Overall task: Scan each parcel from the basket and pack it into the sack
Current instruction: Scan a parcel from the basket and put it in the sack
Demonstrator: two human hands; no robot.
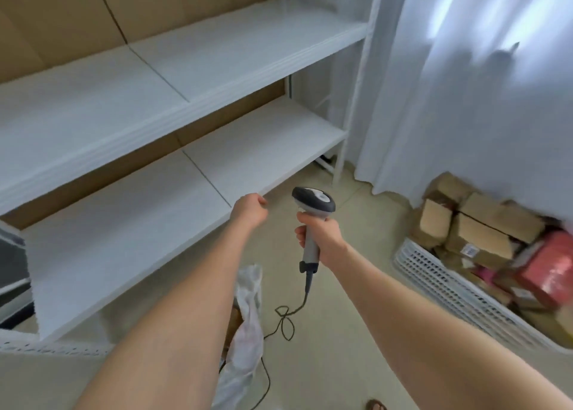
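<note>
My right hand (321,234) grips the handle of a grey barcode scanner (311,205), held upright over the floor, its black cable (283,316) trailing down. My left hand (249,209) is at the front edge of the lower white shelf (124,230), fingers curled; I cannot see anything in it. A white plastic basket (440,282) at the right holds several brown cardboard parcels (483,223) and a red one (552,267). A translucent white sack (248,323) lies crumpled on the floor below my left forearm, partly hidden by it.
A white two-level shelving unit (217,56) fills the left and centre, backed by brown cardboard. A white curtain (465,84) hangs at the right, behind the basket. A dark object (12,270) sits at the far left edge. Beige floor tiles lie between shelf and basket.
</note>
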